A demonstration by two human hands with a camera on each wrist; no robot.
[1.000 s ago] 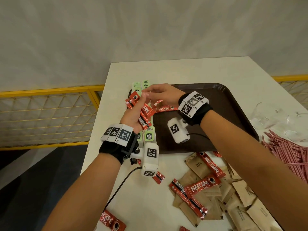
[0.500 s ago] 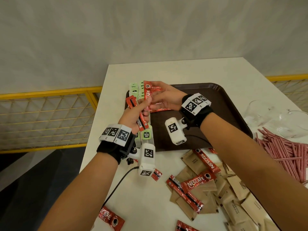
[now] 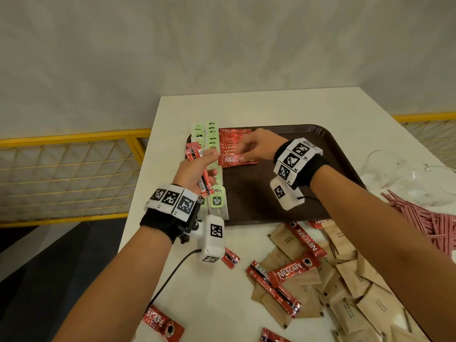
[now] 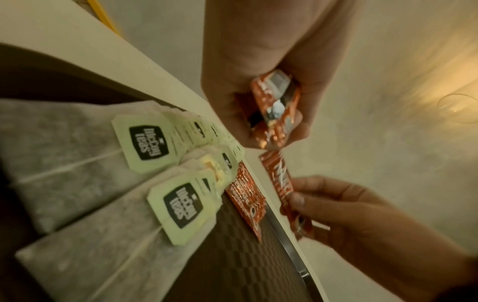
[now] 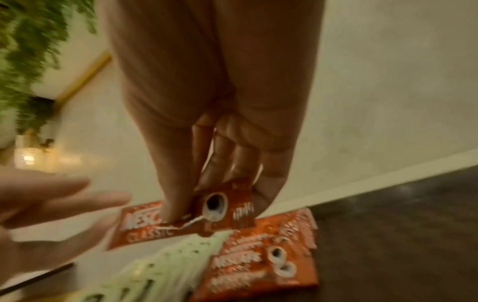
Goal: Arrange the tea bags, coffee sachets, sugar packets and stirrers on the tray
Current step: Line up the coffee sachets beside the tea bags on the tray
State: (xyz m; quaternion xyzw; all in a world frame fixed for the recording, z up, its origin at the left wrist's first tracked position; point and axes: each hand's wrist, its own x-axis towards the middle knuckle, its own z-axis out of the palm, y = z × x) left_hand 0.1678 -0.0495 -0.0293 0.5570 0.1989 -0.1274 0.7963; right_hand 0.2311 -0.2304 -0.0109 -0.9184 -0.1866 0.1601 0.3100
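Tabletop [image 3: 271, 104]: white surface; carries the tray at its far left and loose stock along the near and right sides.
Tray [image 3: 283, 193]: dark brown, rectangular with rounded corners; left part filled, middle and right part bare.
Stirrers [image 3: 424, 215]: pink pile on the tabletop to the right of the tray, off the tray.
Sugar packets [image 3: 350, 282]: brown paper packets heaped on the tabletop just below the tray's near edge, overlapping one another.
Loose coffee sachets [image 3: 291, 270]: red sticks lying on and beside the sugar heap; further ones near the front edge of the tabletop.
Tea bags [image 3: 217, 203]: two overlapping rows with green tags along the tray's left edge, running near to far.
Laid coffee sachets [image 3: 234, 139]: red overlapping column on the tray, just right of the tea bags at the far end.
Left hand [image 3: 195, 174]: raised over the tea bag rows, fingers curled round a small bundle of red sachets [image 3: 201, 171] standing roughly upright in the grip.
Right hand [image 3: 259, 146]: over the tray's far left, thumb and fingers pinching one end of a single sachet [image 3: 232, 160]; this sachet is level, at the near end of the laid column; contact with the column cannot be told.
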